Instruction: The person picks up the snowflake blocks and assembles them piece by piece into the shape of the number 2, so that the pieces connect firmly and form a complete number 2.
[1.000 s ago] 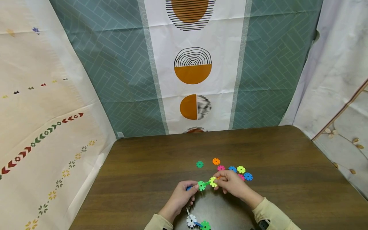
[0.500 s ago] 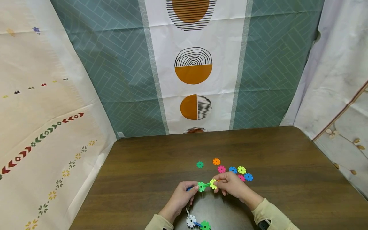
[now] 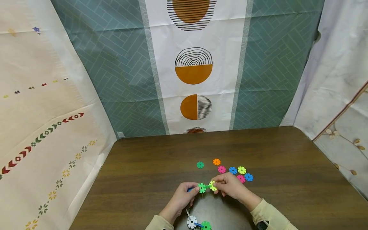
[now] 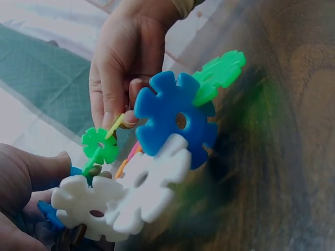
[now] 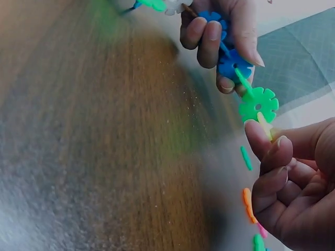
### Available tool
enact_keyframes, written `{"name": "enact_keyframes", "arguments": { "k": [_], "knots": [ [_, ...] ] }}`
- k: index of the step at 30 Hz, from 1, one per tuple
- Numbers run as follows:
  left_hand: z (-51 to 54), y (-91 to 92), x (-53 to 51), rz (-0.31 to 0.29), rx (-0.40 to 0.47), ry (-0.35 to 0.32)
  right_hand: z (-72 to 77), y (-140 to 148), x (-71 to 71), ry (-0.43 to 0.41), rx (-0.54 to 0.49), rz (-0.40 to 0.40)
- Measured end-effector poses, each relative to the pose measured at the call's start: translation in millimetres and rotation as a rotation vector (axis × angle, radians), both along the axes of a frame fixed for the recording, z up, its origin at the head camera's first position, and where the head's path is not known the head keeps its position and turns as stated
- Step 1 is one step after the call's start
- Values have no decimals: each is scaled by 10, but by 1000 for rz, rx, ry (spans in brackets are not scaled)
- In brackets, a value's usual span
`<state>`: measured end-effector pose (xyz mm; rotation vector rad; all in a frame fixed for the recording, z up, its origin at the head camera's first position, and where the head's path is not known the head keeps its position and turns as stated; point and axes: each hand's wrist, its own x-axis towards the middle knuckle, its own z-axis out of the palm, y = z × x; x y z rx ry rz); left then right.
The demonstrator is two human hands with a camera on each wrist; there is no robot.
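A chain of slotted plastic discs hangs between both hands. My left hand [image 3: 181,195] grips the chain at its blue discs [image 5: 230,67], which the fingers partly cover. Beyond them a light green disc [image 3: 202,187] joins by another green disc seen edge-on to a yellow disc [image 3: 212,186]. My right hand [image 3: 231,186] pinches that yellow disc between thumb and fingers. Below the left hand the chain's other end carries white discs [image 3: 191,221], a blue disc [image 4: 157,125] and a green disc [image 4: 225,73], as the left wrist view shows up close.
Loose discs lie on the brown table [image 3: 138,166] beyond the hands: a dark green disc [image 3: 200,164], an orange disc [image 3: 217,162], a pink disc [image 3: 221,169], a blue disc [image 3: 233,170], a yellow disc [image 3: 241,170] and others. Patterned cloths surround the table.
The right hand has shifted slightly left and nearer, uncovering more of a pink disc. An orange bit beside its fingertips no longer shows. The left hand stays almost still, still gripping the chain.
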<state>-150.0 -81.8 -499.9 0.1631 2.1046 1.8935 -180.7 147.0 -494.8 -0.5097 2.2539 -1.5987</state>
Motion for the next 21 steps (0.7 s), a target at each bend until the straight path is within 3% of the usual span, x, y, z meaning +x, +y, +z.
{"name": "enact_keyframes", "arguments": {
  "k": [7,12,18,21],
  "knots": [
    [1,-5,9,5,-2,-11,29,14,-12,25,22,5],
    [10,-14,14,9,-7,-32,46,54,-24,116,92,-26],
    [35,-27,20,16,7,-48,22,74,-48,360,392,-218],
    [42,-35,22,16,12,-52,9,62,-57,432,518,-287]
  ]
}}
